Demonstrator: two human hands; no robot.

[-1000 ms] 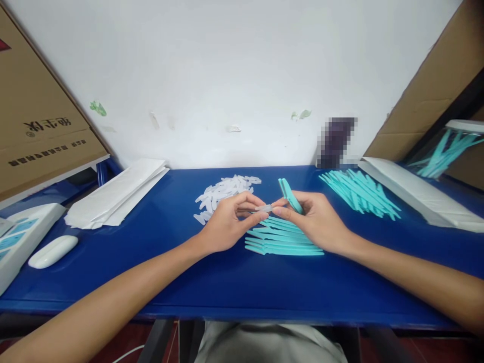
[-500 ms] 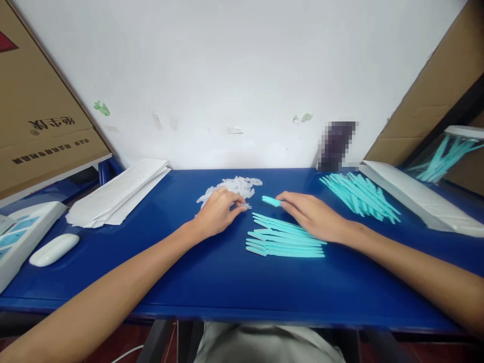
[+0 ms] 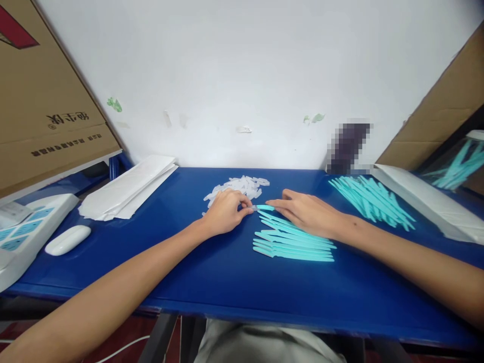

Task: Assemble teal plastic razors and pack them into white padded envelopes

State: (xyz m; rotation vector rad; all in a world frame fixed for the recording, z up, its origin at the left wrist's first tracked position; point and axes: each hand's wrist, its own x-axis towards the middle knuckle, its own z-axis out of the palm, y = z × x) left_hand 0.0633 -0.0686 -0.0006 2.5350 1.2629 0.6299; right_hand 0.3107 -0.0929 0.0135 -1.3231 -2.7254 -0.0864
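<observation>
My left hand pinches a small clear plastic cap between thumb and fingertips. Closed on a turquoise eyebrow razor, my right hand holds it sideways, its tip meeting the cap; how far it sits inside I cannot tell. Behind my left hand lies a heap of clear caps, partly hidden by it. Several turquoise razors lie side by side just below my right hand, some ends covered by it. A loose pile of turquoise razors rests farther right.
On the left are white folded bags, a white rounded case and a white device with blue keys. A long white package and a clear container of razors stand right. Behind is a wall.
My hands have come together, bringing the razor's tip against the clear cap. The whole view has shifted slightly, with the table's things appearing farther right.
</observation>
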